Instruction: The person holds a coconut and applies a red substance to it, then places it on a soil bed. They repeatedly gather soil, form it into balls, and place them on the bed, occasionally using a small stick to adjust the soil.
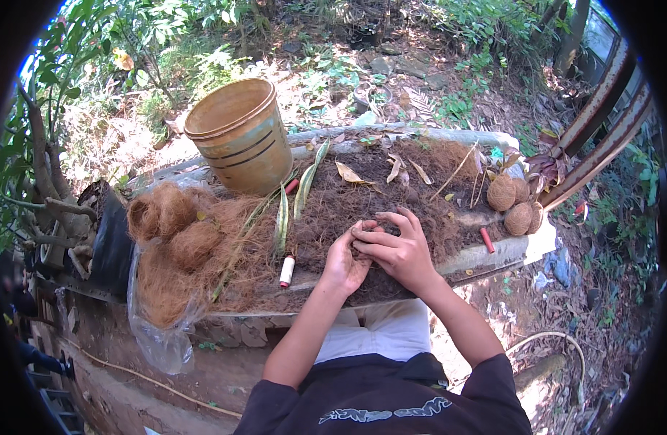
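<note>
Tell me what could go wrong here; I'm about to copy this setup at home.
1. The small white spool with red ends lies near the slab's front edge; it might roll off.
2. The hands press a clump of dark soil; crumbs may spill over the edge.
3. The tan plastic bucket stands tilted and could tip.

bright dappled sunlight, glare on ground upper left; fisheye bends edges, dark corners; centre sharp, rim perhaps softer.
</note>
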Demonstrator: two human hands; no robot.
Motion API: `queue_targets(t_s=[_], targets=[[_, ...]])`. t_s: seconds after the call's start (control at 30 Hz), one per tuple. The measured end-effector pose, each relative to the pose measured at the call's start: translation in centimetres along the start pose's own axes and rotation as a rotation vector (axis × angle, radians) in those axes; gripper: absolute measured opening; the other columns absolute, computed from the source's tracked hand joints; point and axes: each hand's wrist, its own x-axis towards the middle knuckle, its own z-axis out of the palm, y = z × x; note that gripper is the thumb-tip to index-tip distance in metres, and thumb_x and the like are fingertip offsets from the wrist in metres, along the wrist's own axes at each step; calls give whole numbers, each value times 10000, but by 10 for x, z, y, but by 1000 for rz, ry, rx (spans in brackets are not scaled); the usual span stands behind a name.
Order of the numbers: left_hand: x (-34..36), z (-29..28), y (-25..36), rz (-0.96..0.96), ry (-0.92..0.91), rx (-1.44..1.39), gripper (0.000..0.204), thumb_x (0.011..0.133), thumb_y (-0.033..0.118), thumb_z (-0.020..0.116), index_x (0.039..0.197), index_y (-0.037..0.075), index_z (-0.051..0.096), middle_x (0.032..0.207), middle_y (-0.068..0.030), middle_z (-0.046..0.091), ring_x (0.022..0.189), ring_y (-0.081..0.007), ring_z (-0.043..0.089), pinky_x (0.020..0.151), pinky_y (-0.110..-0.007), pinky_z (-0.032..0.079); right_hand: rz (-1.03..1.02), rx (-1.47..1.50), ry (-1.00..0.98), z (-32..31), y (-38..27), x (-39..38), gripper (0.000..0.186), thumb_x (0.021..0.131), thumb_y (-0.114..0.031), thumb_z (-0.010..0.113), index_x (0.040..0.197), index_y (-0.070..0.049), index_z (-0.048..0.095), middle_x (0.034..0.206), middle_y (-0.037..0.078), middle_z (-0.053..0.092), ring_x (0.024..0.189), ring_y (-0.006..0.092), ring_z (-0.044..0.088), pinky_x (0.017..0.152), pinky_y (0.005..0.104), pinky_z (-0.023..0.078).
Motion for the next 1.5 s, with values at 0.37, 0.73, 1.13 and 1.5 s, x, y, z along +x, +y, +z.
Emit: queue_targets(t_s=[0.37, 0.73, 1.13, 1.5], targets=[[3, -11, 4, 183, -52, 236, 354, 953, 401, 450, 962, 58, 539, 874, -58, 586, 808, -148, 603, 702, -295, 504, 95, -93, 101, 14, -21, 0, 204, 671, -168, 645, 861, -212, 704, 911, -85, 646, 1049, 244, 519, 933, 445, 385], [-15, 13, 27, -50, -82, 152, 376, 956, 386, 443, 998, 32, 563, 1030, -151, 629, 923, -200, 636, 749, -317, 554, -166, 66, -14, -24, 4, 23, 287, 642, -185, 636, 920, -217, 700, 1055, -82, 650, 1097, 246, 536, 942, 446, 425], [-23, 13, 27, 48, -39, 257, 296, 956, 293, 487, 1025, 16, 562, 922, -80, 607, 827, -154, 625, 664, -289, 553, 63, 486, 10, -12, 0, 15, 306, 659, -50, 708, 961, -95, 694, 947, 80, 656, 960, 262, 589, 788, 348, 499], [-14, 15, 30, 60, -12, 263, 387, 939, 342, 502, 1083, -16, 534, 1074, -146, 539, 1050, -285, 556, 913, -427, 501, 229, 216, 56, -12, 31, 26, 201, 777, -111, 634, 967, -90, 695, 993, 55, 662, 987, 268, 597, 836, 361, 493]])
